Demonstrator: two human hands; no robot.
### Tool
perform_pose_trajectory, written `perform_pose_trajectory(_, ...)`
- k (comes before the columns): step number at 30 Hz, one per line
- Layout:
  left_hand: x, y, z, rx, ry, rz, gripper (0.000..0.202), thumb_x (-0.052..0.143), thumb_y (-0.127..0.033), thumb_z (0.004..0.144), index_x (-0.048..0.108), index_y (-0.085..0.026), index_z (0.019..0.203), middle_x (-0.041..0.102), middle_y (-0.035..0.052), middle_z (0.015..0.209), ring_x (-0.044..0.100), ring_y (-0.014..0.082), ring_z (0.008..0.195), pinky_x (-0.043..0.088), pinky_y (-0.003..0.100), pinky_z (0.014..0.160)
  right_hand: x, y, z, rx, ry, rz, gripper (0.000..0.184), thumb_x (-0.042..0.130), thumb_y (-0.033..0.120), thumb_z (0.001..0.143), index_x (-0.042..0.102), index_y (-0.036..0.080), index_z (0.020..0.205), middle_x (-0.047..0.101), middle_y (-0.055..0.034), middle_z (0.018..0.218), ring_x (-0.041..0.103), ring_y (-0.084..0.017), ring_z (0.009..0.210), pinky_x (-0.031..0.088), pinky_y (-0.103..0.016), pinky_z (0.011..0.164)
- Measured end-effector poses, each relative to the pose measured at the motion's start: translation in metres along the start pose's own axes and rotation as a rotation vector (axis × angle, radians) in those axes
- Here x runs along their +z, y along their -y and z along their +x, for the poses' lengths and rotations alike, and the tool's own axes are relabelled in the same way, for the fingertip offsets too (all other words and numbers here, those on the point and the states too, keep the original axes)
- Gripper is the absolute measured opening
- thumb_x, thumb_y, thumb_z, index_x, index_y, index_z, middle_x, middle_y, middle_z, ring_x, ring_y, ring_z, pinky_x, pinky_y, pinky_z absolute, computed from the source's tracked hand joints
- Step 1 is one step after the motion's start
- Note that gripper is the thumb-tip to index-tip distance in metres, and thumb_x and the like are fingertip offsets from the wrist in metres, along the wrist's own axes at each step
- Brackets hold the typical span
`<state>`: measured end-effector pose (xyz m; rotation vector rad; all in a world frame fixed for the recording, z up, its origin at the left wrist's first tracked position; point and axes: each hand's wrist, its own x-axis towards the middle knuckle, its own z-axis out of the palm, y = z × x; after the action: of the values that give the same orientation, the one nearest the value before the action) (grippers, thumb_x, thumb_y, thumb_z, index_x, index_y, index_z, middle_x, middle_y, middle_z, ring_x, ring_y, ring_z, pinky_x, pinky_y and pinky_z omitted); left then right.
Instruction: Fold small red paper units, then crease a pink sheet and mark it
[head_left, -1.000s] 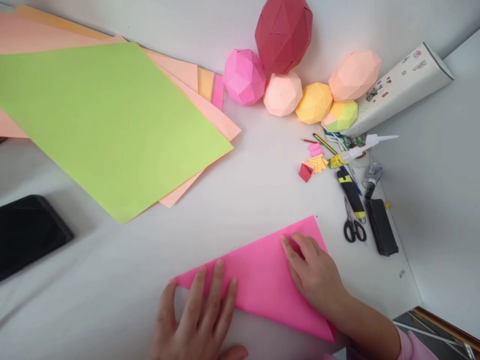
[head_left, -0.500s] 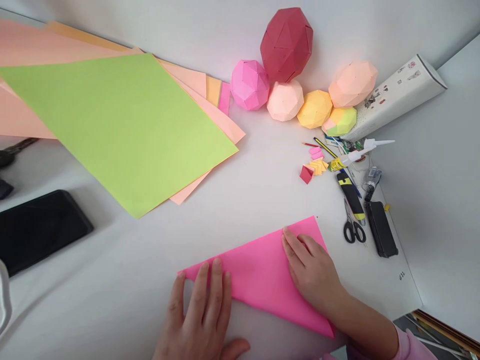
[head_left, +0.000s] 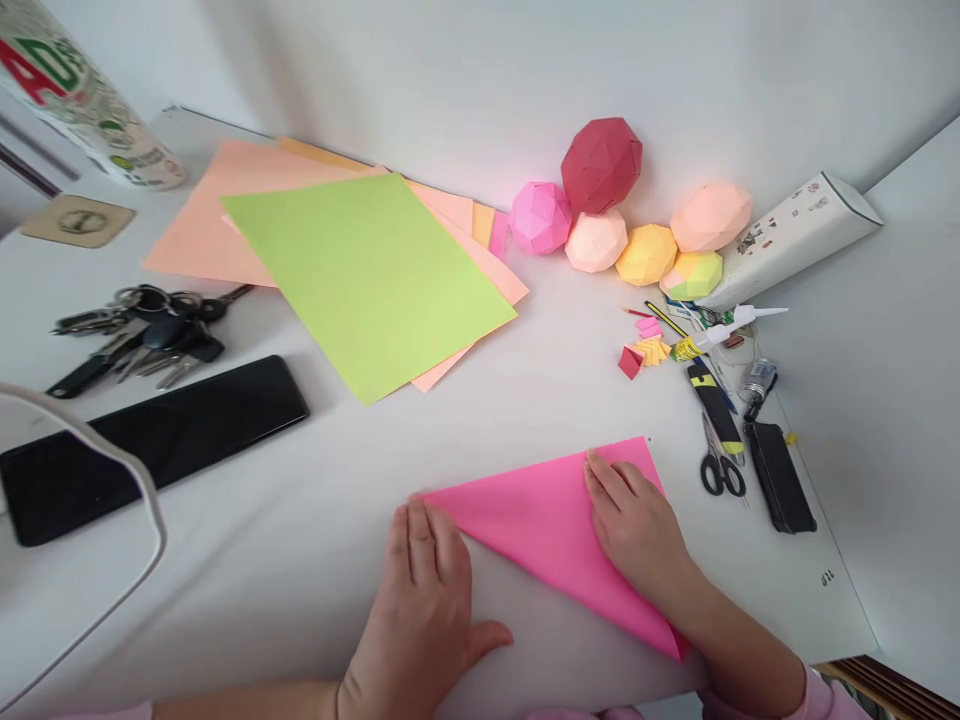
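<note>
A bright pink sheet of paper [head_left: 532,520], folded into a triangle, lies on the white table in front of me. My left hand [head_left: 427,590] rests at its left tip, fingers stretched out and pressing the corner, thumb spread to the side. On the right part of the sheet lies my right hand [head_left: 637,525], its outstretched fingertips at the upper folded edge. Both hands press down from above and neither grasps anything. My right hand and forearm cover part of the sheet's right side.
Behind lie a green sheet [head_left: 367,290] and peach sheets [head_left: 217,220]. Faceted paper balls [head_left: 600,165] stand against the wall. Scissors [head_left: 721,470], a cutter [head_left: 712,405] and a black case [head_left: 780,478] are at right; a phone [head_left: 217,420], keys [head_left: 157,335] and white cable [head_left: 154,500] at left.
My left hand has slid to the paper's left tip, its fingers now closer together. My right hand stays on the upper edge. The view has shifted, showing the keys and a can at left.
</note>
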<state>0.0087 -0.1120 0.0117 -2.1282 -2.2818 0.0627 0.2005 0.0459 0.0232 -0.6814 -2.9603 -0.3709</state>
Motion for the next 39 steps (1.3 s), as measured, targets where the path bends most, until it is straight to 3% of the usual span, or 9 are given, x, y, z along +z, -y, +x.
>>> perform_pose_trajectory(4,-0.001,0.004,0.003,0.071,0.019,0.115,0.106,0.047,-0.085,0.058,0.064,0.005,0.11,0.06,0.0309,0.113,0.052,0.0475,0.11,0.031,0.058,0.1,0.004,0.0,0.0,-0.009,-0.023,-0.012,0.034,0.04,-0.001,0.085,0.064,0.004,0.107,0.064,-0.0181,0.108,0.05,-0.022,0.083,0.049,-0.033,0.063)
perform_pose_trajectory(9,-0.007,0.004,0.007,0.162,0.021,0.174,0.097,0.045,-0.082,0.065,0.065,0.0,0.113,0.06,0.0239,0.118,0.046,0.0401,0.119,0.028,0.048,0.107,0.007,0.001,0.0,-0.023,-0.03,-0.068,0.035,0.038,-0.002,0.083,0.066,0.004,0.103,0.063,-0.0189,0.106,0.049,-0.022,0.081,0.046,-0.032,0.058)
perform_pose_trajectory(14,-0.013,0.004,0.009,0.279,0.027,0.186,0.087,0.048,-0.076,0.07,0.066,-0.002,0.111,0.06,0.02,0.113,0.05,0.0354,0.111,0.034,0.044,0.101,0.01,0.004,-0.001,-0.019,-0.046,-0.094,0.035,0.038,-0.006,0.08,0.067,0.004,0.097,0.062,-0.0192,0.107,0.048,-0.022,0.081,0.043,-0.031,0.057)
perform_pose_trajectory(24,-0.014,0.004,0.007,0.565,0.063,-0.05,0.09,0.05,-0.079,0.065,0.065,-0.004,0.111,0.055,0.0192,0.122,0.044,0.0335,0.115,0.028,0.044,0.101,0.015,0.004,-0.003,-0.022,0.005,-0.117,0.038,0.038,-0.006,0.076,0.066,0.004,0.099,0.06,-0.0194,0.111,0.046,-0.024,0.083,0.04,-0.03,0.054)
perform_pose_trajectory(33,-0.017,-0.002,0.013,0.875,0.066,-0.276,0.076,0.043,-0.073,0.076,0.064,-0.009,0.11,0.055,0.0131,0.125,0.046,0.0301,0.108,0.029,0.043,0.097,0.015,0.006,-0.002,0.01,0.048,-0.078,0.039,0.034,-0.007,0.077,0.066,0.006,0.096,0.058,-0.0194,0.114,0.047,-0.023,0.083,0.039,-0.031,0.053)
perform_pose_trajectory(39,-0.012,-0.011,0.008,0.902,0.028,-0.329,0.082,0.045,-0.07,0.077,0.05,-0.005,0.126,0.052,0.0171,0.129,0.044,0.0316,0.115,0.024,0.044,0.102,0.013,0.007,-0.001,0.022,0.083,-0.041,0.033,0.04,-0.004,0.078,0.065,0.007,0.096,0.056,-0.0188,0.113,0.046,-0.024,0.087,0.039,-0.03,0.056)
